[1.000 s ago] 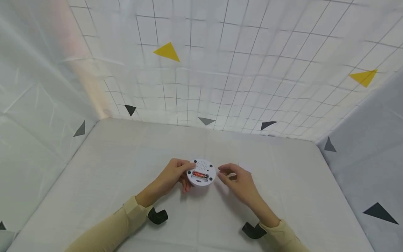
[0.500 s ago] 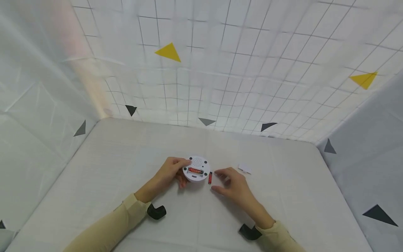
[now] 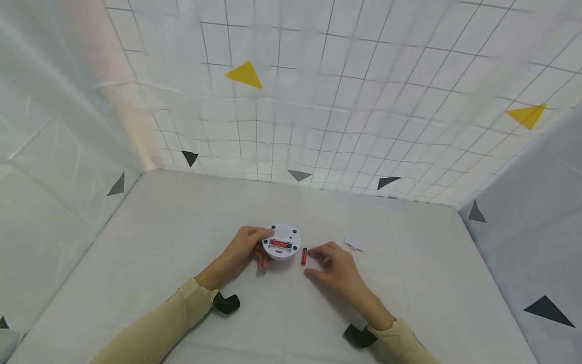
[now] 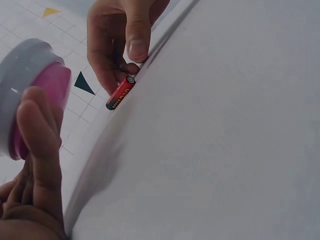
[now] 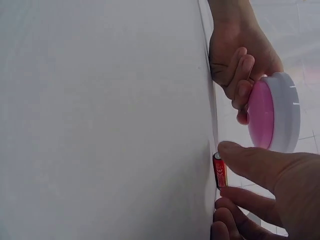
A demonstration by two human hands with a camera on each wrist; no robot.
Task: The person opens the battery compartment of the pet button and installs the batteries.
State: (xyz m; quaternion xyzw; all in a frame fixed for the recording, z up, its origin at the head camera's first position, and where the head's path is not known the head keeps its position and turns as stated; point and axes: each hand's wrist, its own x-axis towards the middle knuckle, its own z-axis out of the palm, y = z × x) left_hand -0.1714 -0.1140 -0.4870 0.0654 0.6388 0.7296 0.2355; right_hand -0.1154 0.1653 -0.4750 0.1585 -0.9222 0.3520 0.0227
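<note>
My left hand (image 3: pixel 243 248) grips the rim of a round device (image 3: pixel 283 232), thumb on its white underside and fingers beneath. Speaker holes and small dark feet show there, and a red battery (image 3: pixel 280 244) lies in its uncovered compartment. The wrist views show the device's pink other side (image 5: pixel 261 115). A loose red-and-black battery (image 3: pixel 304 256) lies on the white table, just right of the device. Around it my right hand (image 3: pixel 338 270) has thumb and forefinger spread; the head view shows them apart from both its ends, and any light contact is unclear.
A small white battery cover (image 3: pixel 353 243) lies on the table (image 3: pixel 409 283) beyond the right hand. White sheeting with a grid (image 3: pixel 291 136) rises behind, and plain sheeting (image 3: pixel 59 202) stands at the left. Dark wrist mounts (image 3: pixel 226 303) sit below both hands.
The device has moved left and slightly away in my left hand. The loose battery has come into view beside it. My right hand has moved left, its thumb and forefinger spread wider, uncovering the cover.
</note>
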